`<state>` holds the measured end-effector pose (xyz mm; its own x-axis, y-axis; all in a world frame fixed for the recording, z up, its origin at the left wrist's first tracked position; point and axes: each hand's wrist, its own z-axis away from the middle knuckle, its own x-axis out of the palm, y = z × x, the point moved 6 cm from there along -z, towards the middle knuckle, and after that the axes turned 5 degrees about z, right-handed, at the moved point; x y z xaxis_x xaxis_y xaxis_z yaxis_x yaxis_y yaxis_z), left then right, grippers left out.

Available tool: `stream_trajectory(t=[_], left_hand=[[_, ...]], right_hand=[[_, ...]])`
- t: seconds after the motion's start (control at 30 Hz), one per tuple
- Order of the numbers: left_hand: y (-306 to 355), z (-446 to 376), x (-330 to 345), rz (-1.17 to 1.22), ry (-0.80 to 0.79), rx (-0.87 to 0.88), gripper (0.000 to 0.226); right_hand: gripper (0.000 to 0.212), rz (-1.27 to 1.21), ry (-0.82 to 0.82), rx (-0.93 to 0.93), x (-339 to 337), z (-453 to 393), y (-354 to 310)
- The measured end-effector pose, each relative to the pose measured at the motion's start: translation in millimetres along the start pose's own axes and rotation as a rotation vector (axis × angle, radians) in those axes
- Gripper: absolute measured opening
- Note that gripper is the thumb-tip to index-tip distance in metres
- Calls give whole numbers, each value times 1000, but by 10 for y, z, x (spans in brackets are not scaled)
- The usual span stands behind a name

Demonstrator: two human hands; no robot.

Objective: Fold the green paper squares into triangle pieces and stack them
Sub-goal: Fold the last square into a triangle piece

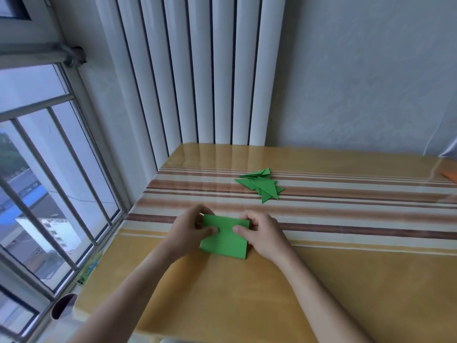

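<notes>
Green paper (223,240) lies on near-left part of table (346,280), between your hands. Left hand (190,231) pinches far-left corner, thumb on top; right hand (259,233) pinches far-right edge likewise. Triangle stack (262,185) sits farther off, to right. Risk: uneven pull skews edges, crease runs crooked. Glossy tabletop likely lets sheet slide under press.
</notes>
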<state>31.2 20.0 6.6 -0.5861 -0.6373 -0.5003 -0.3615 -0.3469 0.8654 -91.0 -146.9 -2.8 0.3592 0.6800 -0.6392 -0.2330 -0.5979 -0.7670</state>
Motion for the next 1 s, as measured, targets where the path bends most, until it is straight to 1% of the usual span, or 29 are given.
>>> stream_trajectory(t=[0.07, 0.1, 0.13, 0.2, 0.27, 0.33, 0.43, 0.47, 0.53, 0.6, 0.63, 0.73, 0.77, 0.9, 0.97, 1.0], left_hand=[[-39, -67, 45, 233, 53, -74, 14], [-49, -107, 71, 282, 90, -95, 7], [-41, -146, 90, 283, 131, -95, 2], [-21, -228, 148, 253, 172, -97, 14], [7, -304, 236, 253, 141, -109, 20], [38, -374, 300, 266, 139, -105, 16], [61, -485, 298, 273, 241, -91, 12], [57, -521, 286, 257, 268, -90, 14], [23, -585, 272, 229, 287, -93, 16], [-26, -624, 270, 256, 283, -87, 16], [-41, -630, 270, 292, 283, -82, 16], [-77, -616, 249, 383, 312, -82, 22], [-90, -610, 241, 390, 321, -80, 25], [-129, -612, 238, 418, 323, -68, 27], [-149, -628, 249, 468, 297, -78, 18], [-155, -633, 251, 483, 276, -75, 11]], right_hand=[[22, -89, 90, 53, -81, -157, 96], [21, -143, 130, 82, -121, -220, 131], [18, -194, 164, 117, -153, -278, 164], [11, -264, 220, 171, -193, -377, 231], [13, -317, 272, 172, -204, -440, 298], [14, -346, 295, 157, -185, -461, 356], [2, -382, 264, 105, -160, -452, 366], [3, -412, 241, 86, -145, -451, 357], [18, -453, 206, 50, -141, -436, 333], [32, -462, 197, 0, -160, -427, 306], [33, -447, 192, -28, -170, -428, 289], [21, -386, 153, -87, -152, -433, 248], [22, -368, 150, -90, -146, -431, 239], [45, -329, 135, -100, -148, -411, 265], [49, -335, 88, -119, -122, -420, 254], [47, -350, 72, -119, -109, -432, 247]])
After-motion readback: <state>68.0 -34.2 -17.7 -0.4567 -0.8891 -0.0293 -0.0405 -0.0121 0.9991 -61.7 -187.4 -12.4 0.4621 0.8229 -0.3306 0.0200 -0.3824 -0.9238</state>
